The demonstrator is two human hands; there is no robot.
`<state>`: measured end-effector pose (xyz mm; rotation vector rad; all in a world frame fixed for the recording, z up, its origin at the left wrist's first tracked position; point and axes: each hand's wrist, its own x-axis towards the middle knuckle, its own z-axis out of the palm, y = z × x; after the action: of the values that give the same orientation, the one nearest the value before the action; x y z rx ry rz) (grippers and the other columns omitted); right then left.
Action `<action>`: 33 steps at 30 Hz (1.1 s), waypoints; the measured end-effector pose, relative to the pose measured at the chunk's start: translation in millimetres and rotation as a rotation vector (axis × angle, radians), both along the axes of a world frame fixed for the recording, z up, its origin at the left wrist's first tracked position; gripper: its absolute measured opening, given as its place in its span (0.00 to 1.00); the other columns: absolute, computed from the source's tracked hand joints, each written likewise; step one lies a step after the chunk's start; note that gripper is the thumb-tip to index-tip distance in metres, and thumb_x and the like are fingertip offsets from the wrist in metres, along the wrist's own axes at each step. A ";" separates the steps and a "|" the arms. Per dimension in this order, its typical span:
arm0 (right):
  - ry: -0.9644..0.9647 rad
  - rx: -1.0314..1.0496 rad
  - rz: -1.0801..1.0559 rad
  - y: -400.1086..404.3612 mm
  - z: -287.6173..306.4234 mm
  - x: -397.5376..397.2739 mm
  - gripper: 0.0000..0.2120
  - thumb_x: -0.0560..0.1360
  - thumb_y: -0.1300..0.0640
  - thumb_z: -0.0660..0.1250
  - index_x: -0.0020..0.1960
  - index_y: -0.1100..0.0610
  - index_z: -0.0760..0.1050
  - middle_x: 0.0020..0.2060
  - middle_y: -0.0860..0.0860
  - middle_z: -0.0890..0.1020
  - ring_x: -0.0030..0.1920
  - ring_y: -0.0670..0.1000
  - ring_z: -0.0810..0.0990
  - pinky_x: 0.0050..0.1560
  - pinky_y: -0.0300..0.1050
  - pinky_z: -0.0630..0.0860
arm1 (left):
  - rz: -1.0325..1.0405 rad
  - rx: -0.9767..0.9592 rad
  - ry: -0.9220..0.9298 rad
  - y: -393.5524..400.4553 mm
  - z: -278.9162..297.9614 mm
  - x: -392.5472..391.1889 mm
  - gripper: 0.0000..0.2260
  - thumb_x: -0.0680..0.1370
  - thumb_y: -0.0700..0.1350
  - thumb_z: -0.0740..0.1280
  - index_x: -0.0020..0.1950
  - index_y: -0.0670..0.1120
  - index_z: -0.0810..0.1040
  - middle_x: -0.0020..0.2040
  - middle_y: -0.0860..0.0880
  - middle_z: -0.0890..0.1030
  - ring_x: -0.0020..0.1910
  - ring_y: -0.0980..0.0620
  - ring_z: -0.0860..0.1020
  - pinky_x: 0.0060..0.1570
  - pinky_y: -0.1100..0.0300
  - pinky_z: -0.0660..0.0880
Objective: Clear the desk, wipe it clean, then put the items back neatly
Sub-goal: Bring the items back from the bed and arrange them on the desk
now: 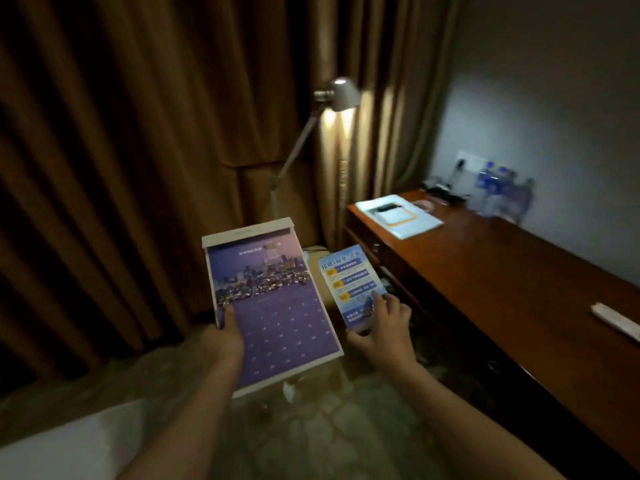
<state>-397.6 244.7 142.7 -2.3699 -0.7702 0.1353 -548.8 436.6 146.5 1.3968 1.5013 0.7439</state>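
My left hand (pixel 223 336) grips the lower left edge of a large purple calendar (pixel 277 306) with a city skyline picture, held over the floor left of the desk. My right hand (pixel 384 327) pinches the bottom of a small blue leaflet (pixel 353 282) just right of the calendar. The dark wooden desk (pixel 502 271) runs along the wall at right. On its far end lie a white folder with an orange-edged pad (pixel 398 214), several water bottles (pixel 498 192) and a dark phone with cables (pixel 440 188). A white remote (pixel 616 320) lies near the desk's right edge.
Brown curtains (pixel 138 150) fill the left and back. A floor lamp (pixel 332 98), lit, stands in the corner by the desk's end. A white bed corner (pixel 69 441) shows at bottom left. Patterned carpet (pixel 329 427) lies below my arms.
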 end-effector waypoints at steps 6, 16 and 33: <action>0.035 0.029 -0.323 -74.3 -21.3 106.6 0.41 0.70 0.42 0.70 0.75 0.53 0.54 0.70 0.52 0.57 0.68 0.53 0.53 0.68 0.48 0.64 | -0.304 -0.015 0.002 -30.7 -17.2 183.8 0.28 0.79 0.61 0.58 0.59 0.35 0.75 0.57 0.35 0.77 0.54 0.35 0.75 0.54 0.47 0.72; 0.017 -0.030 -0.651 -122.4 -37.8 305.0 0.40 0.72 0.39 0.67 0.75 0.52 0.53 0.71 0.50 0.56 0.69 0.51 0.54 0.66 0.43 0.65 | -0.717 0.029 0.012 -71.4 -39.3 452.7 0.25 0.80 0.57 0.59 0.53 0.33 0.76 0.53 0.33 0.77 0.51 0.34 0.75 0.51 0.48 0.70; 0.240 -0.038 -0.874 -142.4 -88.1 581.4 0.41 0.71 0.40 0.67 0.76 0.54 0.52 0.70 0.51 0.57 0.66 0.52 0.55 0.66 0.44 0.65 | -1.002 0.103 0.343 -100.3 -98.7 764.9 0.24 0.79 0.59 0.59 0.43 0.37 0.76 0.41 0.39 0.79 0.40 0.41 0.77 0.43 0.53 0.74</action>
<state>183.8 102.3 54.6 -2.4467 0.4064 0.0581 216.1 336.3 47.8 2.1436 0.7923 -0.0583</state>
